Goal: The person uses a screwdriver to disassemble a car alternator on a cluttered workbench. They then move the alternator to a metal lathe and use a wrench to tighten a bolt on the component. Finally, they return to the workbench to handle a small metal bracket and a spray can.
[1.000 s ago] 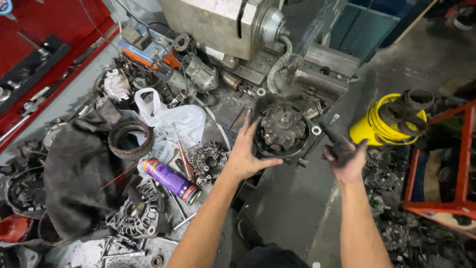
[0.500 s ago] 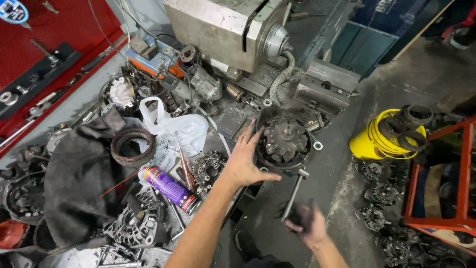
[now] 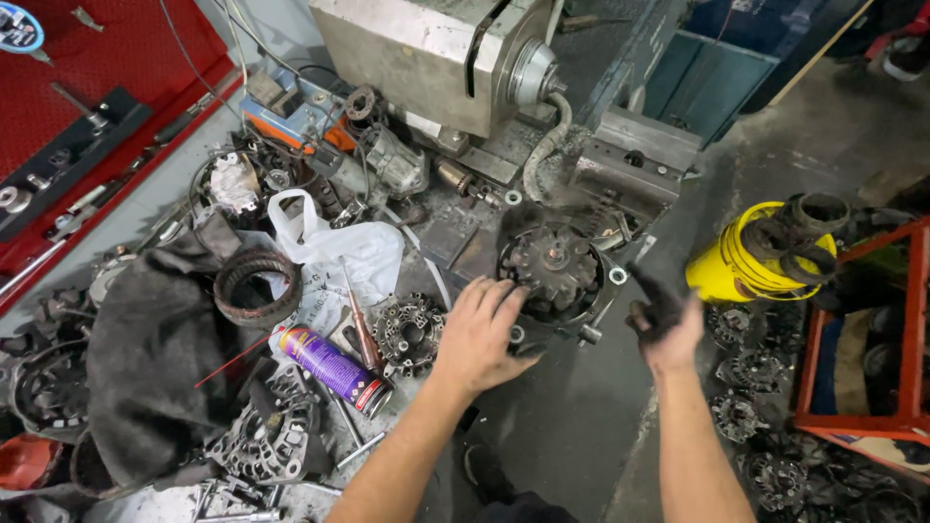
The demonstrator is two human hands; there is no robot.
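The alternator housing (image 3: 554, 276) is dull, grimy cast metal — rough and oil-darkened. Left of it, the spray can (image 3: 334, 368) shines glossy purple, the bag (image 3: 334, 257) is thin crinkled white plastic, the cloth (image 3: 155, 349) matt black.
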